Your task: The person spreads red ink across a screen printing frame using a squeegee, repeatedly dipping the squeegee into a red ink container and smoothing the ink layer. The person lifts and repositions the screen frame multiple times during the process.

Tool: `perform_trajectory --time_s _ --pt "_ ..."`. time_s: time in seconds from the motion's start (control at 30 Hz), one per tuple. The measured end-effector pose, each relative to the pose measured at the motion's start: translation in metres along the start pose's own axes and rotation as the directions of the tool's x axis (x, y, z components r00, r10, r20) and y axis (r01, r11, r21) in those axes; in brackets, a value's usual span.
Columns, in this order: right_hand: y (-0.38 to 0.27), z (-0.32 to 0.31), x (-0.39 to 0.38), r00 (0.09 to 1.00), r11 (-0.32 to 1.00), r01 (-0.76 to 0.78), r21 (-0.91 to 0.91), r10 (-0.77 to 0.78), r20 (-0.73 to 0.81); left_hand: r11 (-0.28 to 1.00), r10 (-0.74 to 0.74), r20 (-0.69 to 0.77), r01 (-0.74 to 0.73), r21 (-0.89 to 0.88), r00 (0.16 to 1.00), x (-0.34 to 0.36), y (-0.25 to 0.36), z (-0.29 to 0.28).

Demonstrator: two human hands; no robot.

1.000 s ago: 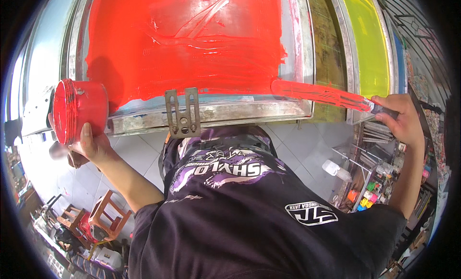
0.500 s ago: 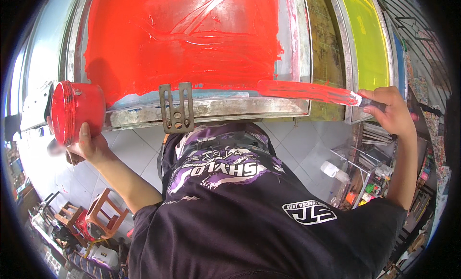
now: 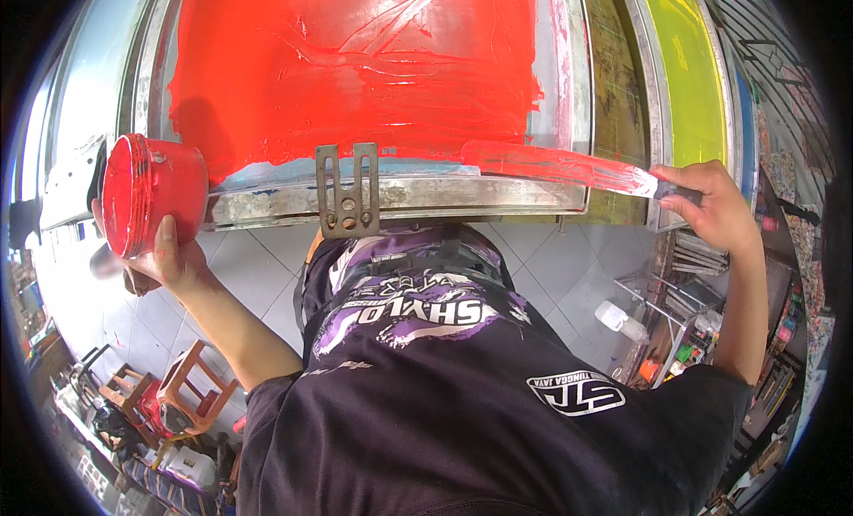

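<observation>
My left hand [image 3: 176, 260] grips a red-smeared plastic tub [image 3: 178, 196], tilted on its side with its ridged end facing left, by the screen's near left corner. The fingers behind the tub are mostly hidden. A long flat ink spatula [image 3: 555, 167], coated in red, is pinched by its dark handle in my right hand [image 3: 718, 205]. Its blade points left, over the near edge of the framed printing screen [image 3: 453, 198]. Thick red ink [image 3: 355, 99] covers most of the mesh, with streaks and ridges in it.
A slotted metal bracket [image 3: 348, 192] sticks out from the screen's near edge, close to my waist. Right of the screen lies another frame with yellow-green mesh [image 3: 680, 63]. Brown stools [image 3: 191, 387] stand lower left, and a metal rack [image 3: 662, 316] with small containers lower right.
The whole view has shifted slightly, so the screen and bracket sit further right. Against the screen, the spatula blade has slid a little to the left. Both hands keep their hold.
</observation>
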State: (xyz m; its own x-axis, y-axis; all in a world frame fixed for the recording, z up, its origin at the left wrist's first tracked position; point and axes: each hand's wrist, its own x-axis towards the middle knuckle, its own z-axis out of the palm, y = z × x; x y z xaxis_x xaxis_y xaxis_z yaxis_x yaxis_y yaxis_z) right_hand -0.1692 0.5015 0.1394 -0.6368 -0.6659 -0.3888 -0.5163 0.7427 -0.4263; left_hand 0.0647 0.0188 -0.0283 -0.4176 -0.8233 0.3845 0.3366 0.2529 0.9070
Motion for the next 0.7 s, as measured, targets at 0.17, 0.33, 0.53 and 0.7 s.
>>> perform_trajectory --time_s 0.17,0.33,0.53,0.7 --pt "-0.002 0.002 0.007 1.000 1.000 0.004 0.012 -0.005 0.014 1.000 -0.004 -0.009 0.004 -0.016 1.000 0.000 0.005 0.005" --pt "-0.014 0.000 0.015 0.999 1.000 -0.008 0.019 0.007 0.038 1.000 0.004 -0.005 -0.004 -0.014 1.000 0.004 0.001 0.001" --pt "-0.031 -0.003 0.022 0.997 1.000 -0.025 -0.009 0.025 0.077 1.000 0.003 -0.004 -0.003 -0.028 1.000 0.005 -0.008 -0.006" --pt "-0.038 0.000 0.025 0.997 1.000 -0.009 0.016 0.007 0.077 0.999 0.001 -0.009 -0.001 -0.053 1.000 0.004 -0.006 -0.002"
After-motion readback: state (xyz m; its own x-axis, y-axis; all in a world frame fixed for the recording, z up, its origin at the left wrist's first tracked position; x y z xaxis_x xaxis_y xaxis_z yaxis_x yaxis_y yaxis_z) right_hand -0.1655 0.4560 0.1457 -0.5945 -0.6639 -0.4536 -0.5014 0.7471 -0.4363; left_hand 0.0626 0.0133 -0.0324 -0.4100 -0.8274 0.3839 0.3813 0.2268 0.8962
